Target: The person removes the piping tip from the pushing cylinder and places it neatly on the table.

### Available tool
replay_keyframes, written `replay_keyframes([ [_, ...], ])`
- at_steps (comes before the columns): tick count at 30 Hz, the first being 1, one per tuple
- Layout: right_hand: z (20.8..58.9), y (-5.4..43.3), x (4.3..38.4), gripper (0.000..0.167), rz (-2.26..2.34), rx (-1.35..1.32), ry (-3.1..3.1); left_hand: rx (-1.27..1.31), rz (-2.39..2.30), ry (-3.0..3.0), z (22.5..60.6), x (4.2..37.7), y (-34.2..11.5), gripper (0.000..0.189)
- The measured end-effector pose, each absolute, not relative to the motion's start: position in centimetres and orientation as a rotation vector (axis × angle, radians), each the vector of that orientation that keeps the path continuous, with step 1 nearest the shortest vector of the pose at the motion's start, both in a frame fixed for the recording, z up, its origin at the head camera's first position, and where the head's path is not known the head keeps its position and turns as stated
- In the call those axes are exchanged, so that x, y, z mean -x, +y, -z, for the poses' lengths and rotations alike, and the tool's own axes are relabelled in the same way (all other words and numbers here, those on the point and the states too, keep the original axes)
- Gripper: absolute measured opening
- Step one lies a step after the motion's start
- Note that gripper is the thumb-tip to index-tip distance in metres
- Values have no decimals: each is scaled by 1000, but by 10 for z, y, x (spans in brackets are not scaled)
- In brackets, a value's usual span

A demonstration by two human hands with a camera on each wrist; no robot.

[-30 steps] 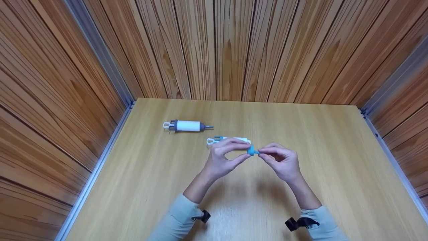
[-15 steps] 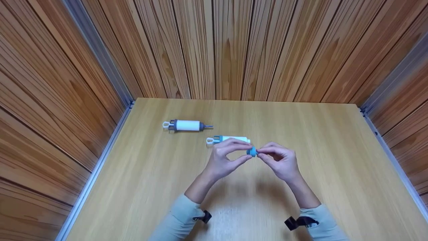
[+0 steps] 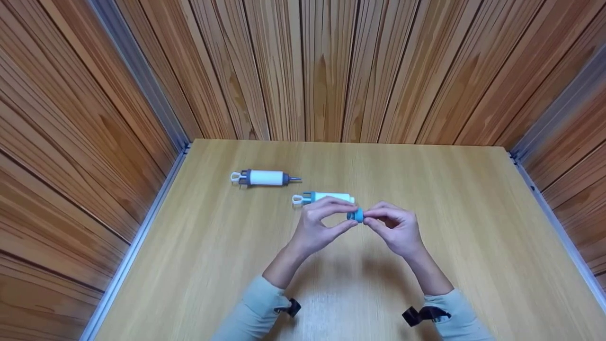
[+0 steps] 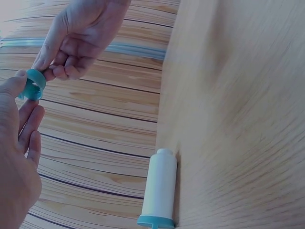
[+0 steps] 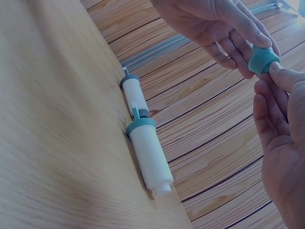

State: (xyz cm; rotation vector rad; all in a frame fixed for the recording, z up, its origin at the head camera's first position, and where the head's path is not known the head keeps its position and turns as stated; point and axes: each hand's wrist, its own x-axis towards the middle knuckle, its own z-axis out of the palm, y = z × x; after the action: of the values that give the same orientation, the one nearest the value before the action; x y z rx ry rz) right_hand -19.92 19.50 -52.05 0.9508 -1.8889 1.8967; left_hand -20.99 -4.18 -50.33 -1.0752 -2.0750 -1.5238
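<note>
Wooden table (image 3: 473,213) bearing two white syringes (image 3: 266,177) (image 3: 337,195)

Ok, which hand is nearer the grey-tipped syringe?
Left. In the head view, the left hand is below and right of the grey-tipped syringe, not touching it; the right hand is farther right, past the teal cap.

The cap (image 5: 261,60) seems to be moulded in smooth teal plastic with a faint sheen, and smooth, mostly white plastic is shown by the teal syringe (image 5: 151,157) and the grey syringe (image 3: 266,177). The counter (image 3: 213,255) is finished in smooth pale wood grain, softly glossy where light is caught, and the walls (image 3: 326,71) are clad in streaked wood boards. Dull silvery metal is suggested by the rails (image 3: 142,71), matt cloth by the sleeves (image 3: 255,303).
</note>
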Motion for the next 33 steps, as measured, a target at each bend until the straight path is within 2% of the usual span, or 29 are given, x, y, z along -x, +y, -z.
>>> replay_keyframes([
  [10,521,195,200,35,-1914,-946,-1874,1070,1526,-2060,505,211,-43,29],
  [19,523,200,200,23,-1960,-891,-1829,1076,1535,-2021,503,212,-44,30],
  [29,525,200,202,34,-1996,-897,-1819,1060,1555,-2012,503,213,-46,30],
  [33,526,200,203,32,-2004,-897,-1835,1062,1546,-2012,503,214,-43,30],
])
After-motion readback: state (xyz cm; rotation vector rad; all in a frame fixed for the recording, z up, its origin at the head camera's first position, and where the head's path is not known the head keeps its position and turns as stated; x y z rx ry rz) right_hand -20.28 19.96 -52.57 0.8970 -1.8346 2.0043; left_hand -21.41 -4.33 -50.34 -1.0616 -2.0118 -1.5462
